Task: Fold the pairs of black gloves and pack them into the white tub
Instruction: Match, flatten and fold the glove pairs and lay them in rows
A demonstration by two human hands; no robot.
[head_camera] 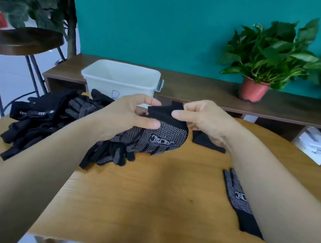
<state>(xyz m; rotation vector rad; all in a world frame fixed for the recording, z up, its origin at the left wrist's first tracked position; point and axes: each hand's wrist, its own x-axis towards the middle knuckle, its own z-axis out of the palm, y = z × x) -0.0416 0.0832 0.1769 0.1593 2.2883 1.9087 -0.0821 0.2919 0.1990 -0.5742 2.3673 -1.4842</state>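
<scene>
A pair of black gloves [151, 141] with white grip dots lies across the middle of the wooden table, fingers pointing toward me and to the left. My left hand [128, 113] pinches its black cuff from the left. My right hand [202, 120] pinches the same cuff from the right and holds it lifted off the table. The white tub [120, 77] stands just behind my hands, and its inside looks bare. A heap of more black gloves [45, 114] lies at the table's left.
Another dotted glove [236, 197] lies partly under my right forearm, and a black piece [205, 140] shows under my right hand. The round wooden table [151, 205] ends close to me. Behind it runs a low shelf [203, 90] with potted plants [255, 91]; a stool [19, 40] stands left.
</scene>
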